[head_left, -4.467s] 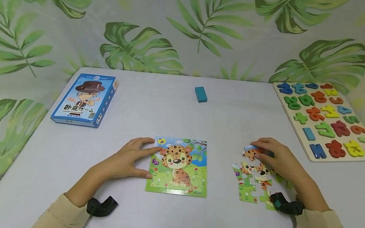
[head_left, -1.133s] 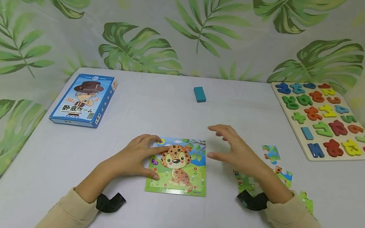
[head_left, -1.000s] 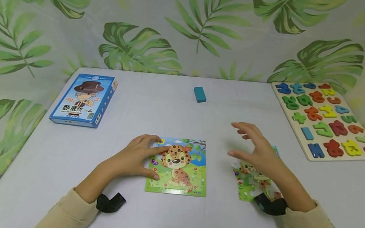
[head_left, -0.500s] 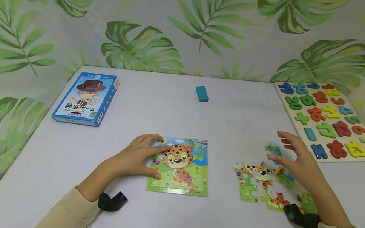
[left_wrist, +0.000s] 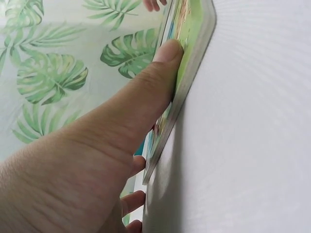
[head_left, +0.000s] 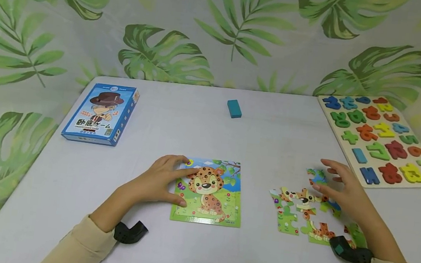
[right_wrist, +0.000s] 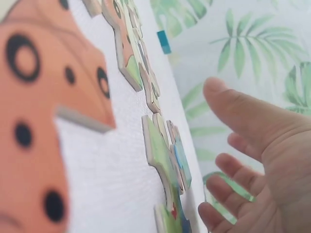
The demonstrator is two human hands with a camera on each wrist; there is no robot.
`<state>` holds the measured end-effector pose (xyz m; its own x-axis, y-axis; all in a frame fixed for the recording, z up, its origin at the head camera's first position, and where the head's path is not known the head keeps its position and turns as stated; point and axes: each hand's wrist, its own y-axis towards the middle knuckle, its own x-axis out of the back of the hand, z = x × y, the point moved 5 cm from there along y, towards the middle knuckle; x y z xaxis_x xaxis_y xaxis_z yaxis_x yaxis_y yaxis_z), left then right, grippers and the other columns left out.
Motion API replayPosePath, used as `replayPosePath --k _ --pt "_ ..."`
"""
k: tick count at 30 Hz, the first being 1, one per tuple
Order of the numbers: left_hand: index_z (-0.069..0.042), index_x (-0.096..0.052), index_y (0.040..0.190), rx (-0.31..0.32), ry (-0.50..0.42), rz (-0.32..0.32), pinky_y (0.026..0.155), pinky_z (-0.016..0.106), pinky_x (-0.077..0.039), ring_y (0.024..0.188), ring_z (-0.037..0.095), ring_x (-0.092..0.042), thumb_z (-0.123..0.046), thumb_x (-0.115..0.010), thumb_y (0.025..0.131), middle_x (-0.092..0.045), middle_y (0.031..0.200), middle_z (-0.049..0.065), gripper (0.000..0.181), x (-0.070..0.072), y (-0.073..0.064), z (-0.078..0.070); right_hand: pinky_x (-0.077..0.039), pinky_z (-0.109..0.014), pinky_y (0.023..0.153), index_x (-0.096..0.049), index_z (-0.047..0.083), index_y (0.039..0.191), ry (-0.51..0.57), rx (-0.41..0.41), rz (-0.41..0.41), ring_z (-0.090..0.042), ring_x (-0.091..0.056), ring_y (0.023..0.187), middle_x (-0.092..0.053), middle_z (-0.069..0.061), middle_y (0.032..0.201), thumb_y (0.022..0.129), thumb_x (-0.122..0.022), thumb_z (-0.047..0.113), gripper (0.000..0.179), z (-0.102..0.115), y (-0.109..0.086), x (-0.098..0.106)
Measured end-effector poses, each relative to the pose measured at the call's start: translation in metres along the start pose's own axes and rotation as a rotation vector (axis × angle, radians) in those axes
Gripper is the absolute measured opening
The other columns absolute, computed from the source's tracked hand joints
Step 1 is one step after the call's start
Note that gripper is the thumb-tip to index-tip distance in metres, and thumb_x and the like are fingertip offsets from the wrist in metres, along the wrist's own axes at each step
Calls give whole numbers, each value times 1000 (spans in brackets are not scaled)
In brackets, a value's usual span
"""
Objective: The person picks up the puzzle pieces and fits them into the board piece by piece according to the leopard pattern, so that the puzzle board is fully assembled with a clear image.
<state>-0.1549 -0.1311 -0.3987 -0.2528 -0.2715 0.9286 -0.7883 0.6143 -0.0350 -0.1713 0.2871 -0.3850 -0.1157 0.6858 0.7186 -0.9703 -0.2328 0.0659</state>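
My left hand (head_left: 157, 182) rests at the left side of a square leopard picture puzzle board (head_left: 205, 221), fingers on its upper left and thumb on its lower left edge. The left wrist view shows that thumb (left_wrist: 167, 53) lying on the board's rim. My right hand (head_left: 350, 199) hovers over the far right of the loose jigsaw pieces (head_left: 288, 222), holding nothing. In the right wrist view its fingers are spread and apart from the pieces, with an orange spotted piece (right_wrist: 36, 97) close to the camera. The right forearm hides part of the piece group.
A blue card game box (head_left: 98, 113) lies at the back left. A small teal block (head_left: 234, 108) is at the back middle. Behind my right hand, at the right, sits a wooden board (head_left: 347, 150) of coloured letters and numbers.
My right hand, pinching a spotted piece among the loose ones earlier, was beside the puzzle board and has moved right, back over the pieces. That piece has left the group. My left hand shifted slightly onto the board.
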Motion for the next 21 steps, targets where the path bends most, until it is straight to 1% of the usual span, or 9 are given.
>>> replayPosePath --k 2,4,5,6,8,9,11,17,21 --pt "-33 -36 138 -2 0 0 103 48 -14 128 30 -18 -69 -59 65 -27 140 4 85 0 0 0 -33 -18 84 -34 4 136 -24 12 -4 -37 -36 110 -33 -21 133 82 -67 19 65 -1 -1 -1" --pt "-33 -36 138 -2 0 0 103 48 -14 128 30 -18 -69 -60 65 -27 140 5 85 -1 0 0 -29 -8 76 -35 5 136 -43 13 -4 -36 -37 109 -35 -21 131 82 -67 20 64 -3 -1 -2" --pt "-33 -36 138 -2 1 0 103 49 -14 128 30 -18 -69 -60 65 -27 140 5 85 -1 0 0 -30 -10 82 -35 5 136 -41 12 2 -36 -37 109 -35 -21 131 82 -66 20 64 -3 -2 -2" --pt "-33 -36 138 -2 0 0 103 49 -14 128 30 -18 -69 -60 65 -27 140 5 85 -1 0 1 -31 -16 88 -34 5 136 -36 6 10 -37 -37 110 -34 -21 131 83 -66 21 64 -4 -2 -3" --pt "-33 -36 138 -2 0 0 103 48 -14 128 30 -18 -69 -60 65 -27 140 5 85 -1 0 0 -30 -35 98 -32 5 137 -18 -12 30 -40 -34 113 -32 -23 132 83 -65 22 65 -5 -3 -4" --pt "-33 -36 138 -2 -1 0 103 48 -14 128 30 -18 -69 -60 65 -27 140 5 85 -1 0 0 -28 -45 98 -32 5 137 -9 -20 41 -41 -32 114 -30 -23 133 83 -65 22 66 -6 -3 -4" --pt "-33 -36 138 -1 -2 0 103 48 -14 128 30 -18 -69 -60 65 -27 140 5 85 -1 0 0 -22 -61 92 -30 4 137 11 -29 60 -44 -28 118 -27 -26 135 83 -65 23 67 -7 -3 -5" --pt "-33 -35 138 -6 1 4 103 49 -13 129 31 -17 -69 -60 66 -27 140 6 85 -1 0 1 -11 -62 97 -30 0 137 16 -11 104 -47 -15 127 -24 -29 138 84 -65 22 68 -8 -1 -7" --pt "-31 -35 139 -12 3 7 103 49 -13 128 31 -18 -67 -61 66 -27 140 6 85 0 0 0 -9 -63 97 -30 2 138 24 -9 148 -46 -12 128 -23 -28 139 86 -62 20 64 -10 -2 -5"
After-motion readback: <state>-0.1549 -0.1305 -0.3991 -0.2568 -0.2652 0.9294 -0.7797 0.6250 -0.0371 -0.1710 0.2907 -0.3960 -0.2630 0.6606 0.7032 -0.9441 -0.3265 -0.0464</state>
